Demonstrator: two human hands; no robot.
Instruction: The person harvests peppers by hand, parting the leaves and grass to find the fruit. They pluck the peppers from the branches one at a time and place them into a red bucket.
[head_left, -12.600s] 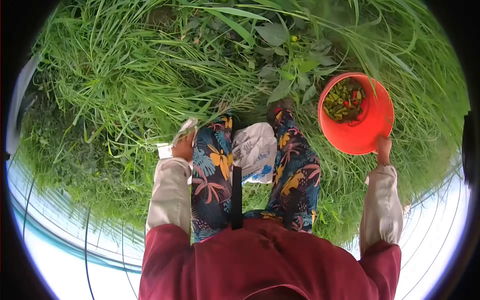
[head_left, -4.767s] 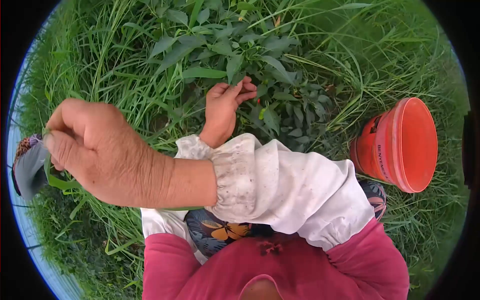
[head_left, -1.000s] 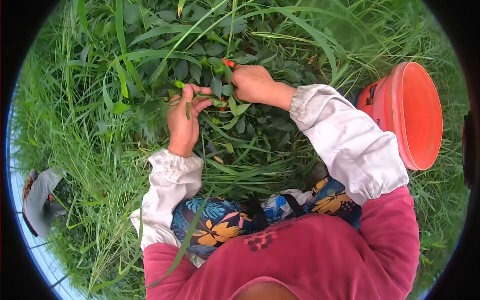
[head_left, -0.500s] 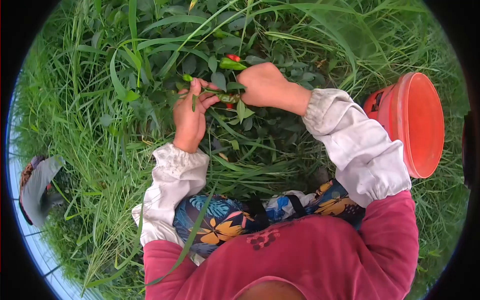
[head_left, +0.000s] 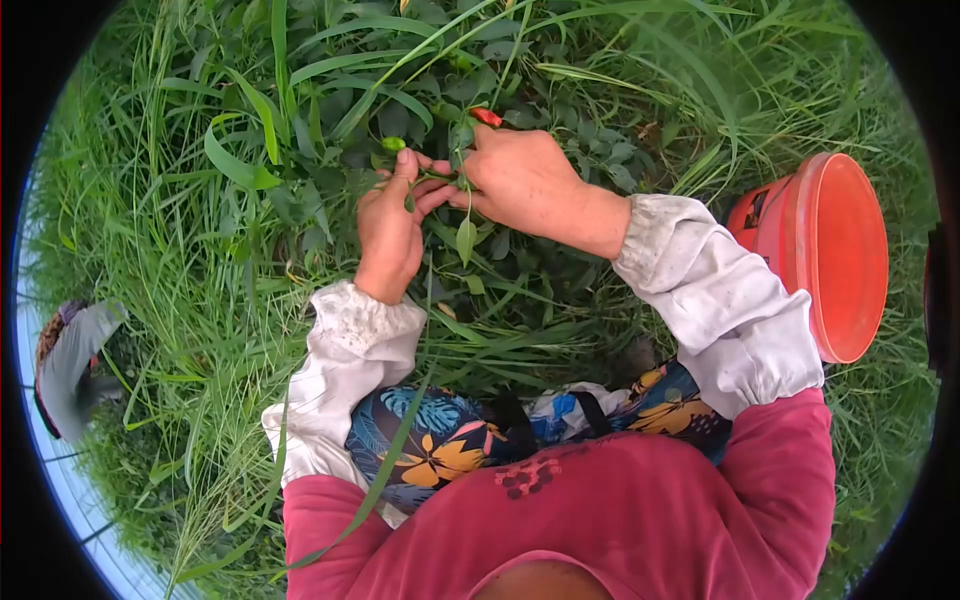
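My left hand [head_left: 395, 222] pinches a thin green stem, with a small green pepper [head_left: 393, 144] just above its thumb tip. Close beside it on the right, my right hand [head_left: 525, 185] is closed at the same plant; what its curled fingers grip is hidden. A red pepper [head_left: 486, 117] shows just above the right hand's knuckles. Below the fingers hangs a green leaf [head_left: 466, 240]. Both forearms wear soiled white sleeves.
An orange-red bucket [head_left: 848, 260] lies tilted in the grass to the right, its opening facing right. Tall grass [head_left: 180, 200] surrounds the plants. At the far left is another person [head_left: 75, 365], partly visible, in grey.
My right hand has come nearer to my left, and its fingers have dropped slightly. The larger green pepper beside the red one and the lower pepper between my hands no longer show.
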